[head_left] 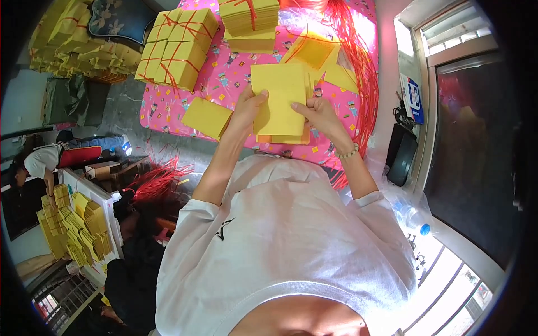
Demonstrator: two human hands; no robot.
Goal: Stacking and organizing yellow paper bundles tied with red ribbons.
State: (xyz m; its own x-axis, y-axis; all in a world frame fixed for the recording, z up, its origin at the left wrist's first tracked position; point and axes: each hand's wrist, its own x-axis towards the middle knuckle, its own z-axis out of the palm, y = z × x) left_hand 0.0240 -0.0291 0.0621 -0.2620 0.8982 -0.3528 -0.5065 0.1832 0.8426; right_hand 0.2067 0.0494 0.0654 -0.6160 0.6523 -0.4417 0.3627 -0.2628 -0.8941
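Both of my hands hold up a stack of yellow paper sheets [280,101] above the near edge of the table. My left hand [248,107] grips its left side, thumb on the front face. On the right side, my right hand [320,116] pinches the edge with its thumb in front and the fingers curled behind. More yellow and orange paper [284,139] shows under the lower edge of the stack. A flat yellow paper packet [206,118] lies left of my left wrist, at the table's edge.
The table has a pink patterned cover [221,73]. Yellow bundles tied with red string [178,50] and a tall paper stack [250,19] stand on it. Loose yellow paper [316,51] and long red strings [361,73] lie right. A person [45,159] handles yellow bundles [78,224] at left.
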